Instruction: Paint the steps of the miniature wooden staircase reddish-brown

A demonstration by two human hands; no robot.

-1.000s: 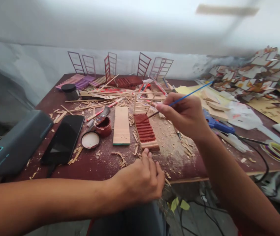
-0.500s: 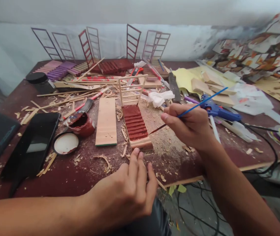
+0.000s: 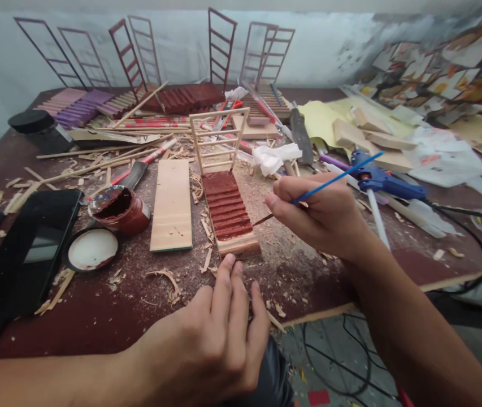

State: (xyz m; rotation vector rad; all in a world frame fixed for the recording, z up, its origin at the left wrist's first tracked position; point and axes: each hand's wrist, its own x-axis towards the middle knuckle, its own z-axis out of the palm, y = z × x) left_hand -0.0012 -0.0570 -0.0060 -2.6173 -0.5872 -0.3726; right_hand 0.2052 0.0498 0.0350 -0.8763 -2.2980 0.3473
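My right hand (image 3: pixel 315 212) pinches a thin paintbrush (image 3: pixel 337 178) with a blue handle. Its dark tip meets the right edge of a small wooden model (image 3: pixel 229 209) whose ridged top is coated in wet-looking dark red paint. The front end of that model is bare wood, and a pale ladder-like frame (image 3: pixel 219 135) stands at its back. Fingers stretched out, my left hand (image 3: pixel 228 322) rests its fingertips against the model's front end. An uncapped jar of dark red paint (image 3: pixel 134 217) stands to the left, its white-lined lid (image 3: pixel 92 249) lying in front of it.
A plain wooden board (image 3: pixel 171 209) lies left of the model. Further left is a black phone (image 3: pixel 33 243). A blue glue gun (image 3: pixel 389 183) and wood blocks (image 3: pixel 363 138) lie at right. Behind are painted models with frames (image 3: pixel 187 99), sticks and shavings.
The view has shifted, so most things on the table appear further left or lower. The brush tip stays by the model's right edge, and my left fingertips remain at its front end.
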